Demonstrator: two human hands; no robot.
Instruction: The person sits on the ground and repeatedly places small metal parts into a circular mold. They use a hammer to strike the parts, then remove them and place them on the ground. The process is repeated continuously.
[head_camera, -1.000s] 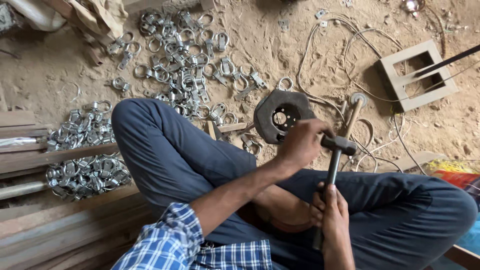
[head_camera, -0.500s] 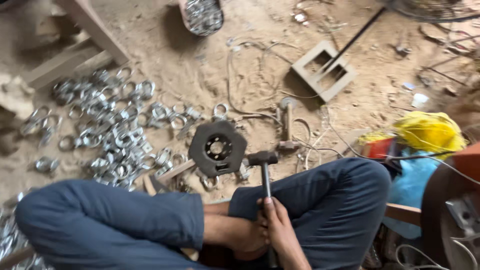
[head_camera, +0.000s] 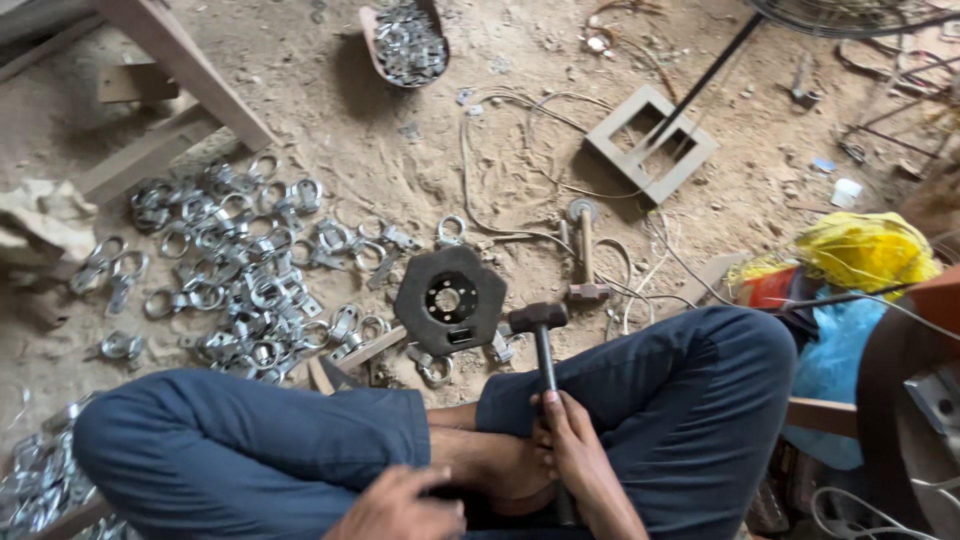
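At the left of the frame, a heap of metal ring clamps (head_camera: 235, 265) lies spread on the sandy floor (head_camera: 330, 120), within arm's reach of the seated person. Low in the middle, the left hand (head_camera: 400, 508) rests on the crossed legs; it looks loosely curled and holds nothing I can see. Just right of centre, a dark round metal plate (head_camera: 450, 299) with a central hole sits flat, seemingly as an anvil. The right hand (head_camera: 572, 452) is closed around the handle of 1 hammer (head_camera: 541, 340), whose head rests beside that plate. A square frame (head_camera: 650, 142) lies upper right.
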